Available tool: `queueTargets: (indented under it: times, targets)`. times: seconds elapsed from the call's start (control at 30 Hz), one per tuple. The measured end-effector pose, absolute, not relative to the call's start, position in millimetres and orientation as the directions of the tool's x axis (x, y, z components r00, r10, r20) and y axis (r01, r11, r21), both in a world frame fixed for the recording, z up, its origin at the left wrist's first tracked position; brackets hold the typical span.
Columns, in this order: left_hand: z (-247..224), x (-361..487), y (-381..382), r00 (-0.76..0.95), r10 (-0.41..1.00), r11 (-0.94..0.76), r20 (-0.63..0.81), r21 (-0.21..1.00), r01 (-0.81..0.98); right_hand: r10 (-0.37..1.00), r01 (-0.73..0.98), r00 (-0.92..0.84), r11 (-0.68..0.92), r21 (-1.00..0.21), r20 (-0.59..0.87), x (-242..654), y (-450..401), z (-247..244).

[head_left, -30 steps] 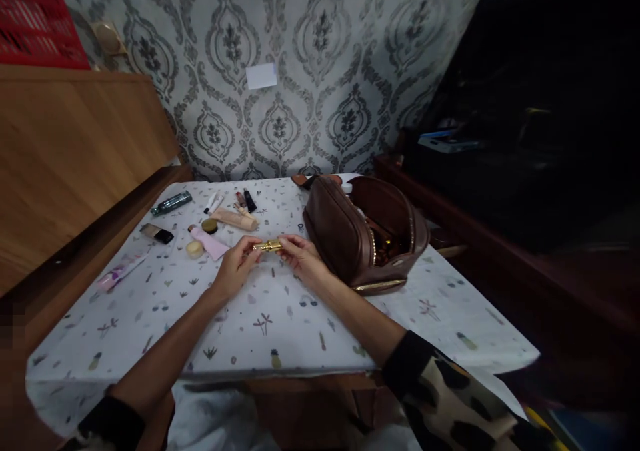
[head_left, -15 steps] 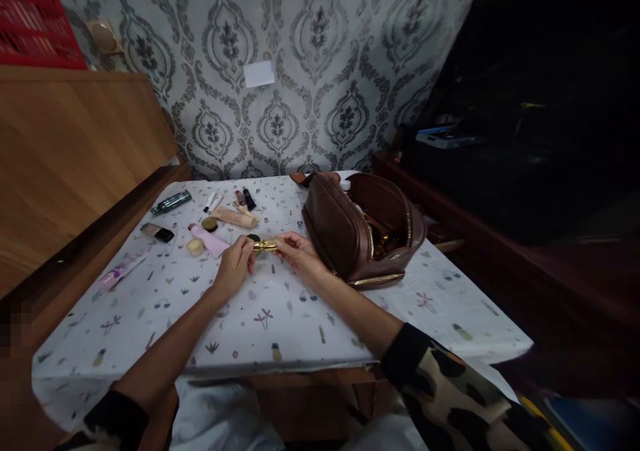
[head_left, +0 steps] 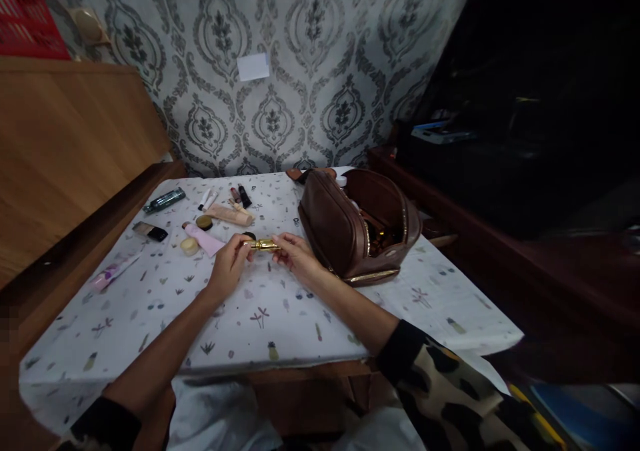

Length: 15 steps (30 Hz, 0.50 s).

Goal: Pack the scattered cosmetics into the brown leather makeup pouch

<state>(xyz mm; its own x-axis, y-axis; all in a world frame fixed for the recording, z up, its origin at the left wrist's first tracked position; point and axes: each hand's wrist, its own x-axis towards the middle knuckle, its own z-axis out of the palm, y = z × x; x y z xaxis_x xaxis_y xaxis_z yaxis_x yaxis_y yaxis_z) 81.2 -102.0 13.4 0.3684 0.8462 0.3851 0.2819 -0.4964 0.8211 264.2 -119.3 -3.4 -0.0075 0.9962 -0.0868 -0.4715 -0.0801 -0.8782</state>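
A shiny gold lipstick tube lies level between my two hands, above the patterned tablecloth. The fingertips of my left hand are closed on one end. My right hand pinches the opposite end. Just behind the lipstick, a small dark round item is partly covered by my left fingers. To the right of my right hand stands a brown leather bag, unzipped, with a white cap and other items inside that I cannot make out. A pink tube lies beyond my left hand.
Several cosmetics lie at the left and back: a beige tube, a cream-coloured round jar, a dark green bottle, a dark-capped bottle and a purple-white tube. A wooden panel borders the table's left side.
The whole view has shifted slightly. Both hands keep hold of the lipstick, and a little more of the gold tube shows between them. Nothing else on the table has moved.
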Motion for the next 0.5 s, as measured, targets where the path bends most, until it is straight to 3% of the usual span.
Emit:
queueTargets:
  times: [0.5]
  targets:
    - [19, 89, -110, 0.302, 0.876, -0.445, 0.376, 0.871, 0.206, 1.0, -0.481, 0.028, 0.021, -0.876, 0.008, 268, -124, 8]
